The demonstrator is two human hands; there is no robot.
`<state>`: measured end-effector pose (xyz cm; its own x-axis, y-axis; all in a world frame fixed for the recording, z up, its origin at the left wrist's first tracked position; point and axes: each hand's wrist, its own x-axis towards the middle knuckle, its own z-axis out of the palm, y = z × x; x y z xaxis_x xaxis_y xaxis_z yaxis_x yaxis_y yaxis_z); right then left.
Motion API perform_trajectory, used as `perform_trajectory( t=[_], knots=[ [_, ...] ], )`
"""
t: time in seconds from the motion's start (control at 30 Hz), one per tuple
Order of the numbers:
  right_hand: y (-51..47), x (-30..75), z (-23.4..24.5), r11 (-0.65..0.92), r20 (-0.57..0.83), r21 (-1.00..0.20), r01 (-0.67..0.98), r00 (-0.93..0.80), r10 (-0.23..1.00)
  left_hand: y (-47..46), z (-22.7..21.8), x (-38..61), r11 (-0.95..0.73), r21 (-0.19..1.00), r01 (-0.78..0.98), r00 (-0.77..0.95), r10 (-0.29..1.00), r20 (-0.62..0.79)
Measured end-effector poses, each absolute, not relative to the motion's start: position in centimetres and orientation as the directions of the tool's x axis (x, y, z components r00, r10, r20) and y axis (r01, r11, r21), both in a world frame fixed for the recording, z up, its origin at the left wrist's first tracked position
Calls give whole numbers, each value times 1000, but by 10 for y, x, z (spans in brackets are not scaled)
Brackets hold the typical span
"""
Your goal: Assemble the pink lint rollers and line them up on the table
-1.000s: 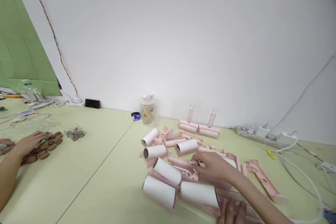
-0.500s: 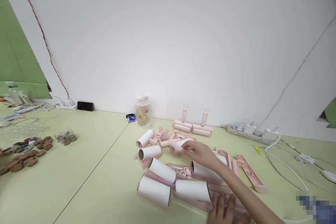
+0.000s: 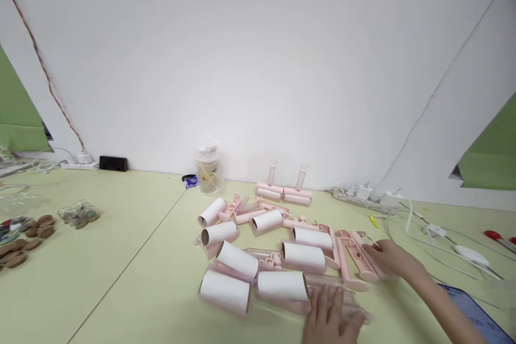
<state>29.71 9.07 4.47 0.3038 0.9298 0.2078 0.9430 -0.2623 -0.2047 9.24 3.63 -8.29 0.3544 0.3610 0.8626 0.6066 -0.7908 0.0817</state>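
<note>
Left hand (image 3: 328,316) spread, unclenched, on clear plastic (image 3: 351,299) near worktop's (image 3: 141,290) front edge; right hand (image 3: 389,258) at pink holder (image 3: 362,264), grip unclear. Holder likely light, stiff; grasp mid-length.

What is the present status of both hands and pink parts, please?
Left hand resting on clear plastic. Right hand at pink part, grip unclear. White rolls close beside left hand; cables beyond right hand.
</note>
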Motion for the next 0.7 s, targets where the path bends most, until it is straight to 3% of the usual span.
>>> perform_trajectory(
  t=[0.1,0.2,0.3,0.43,0.53,0.7],
  knots=[
    [100,254,55,-170,175,-156,973,196,965,36,-86,90,-799,49,600,427,371,825],
    [119,189,62,134,74,-157,978,-124,990,35,-86,87,-798,77,597,454,416,788],
    [142,126,56,344,-99,-154,926,-361,927,36,-86,88,-795,80,601,420,399,815],
    [163,82,41,452,-255,-190,872,-488,835,36,-88,91,-793,49,607,405,362,840],
    [170,83,43,457,-201,-257,852,-510,836,33,-84,87,-794,85,602,436,417,798],
    [151,124,66,403,148,-404,821,-376,915,27,-75,79,-789,90,608,465,445,765]
  ],
)
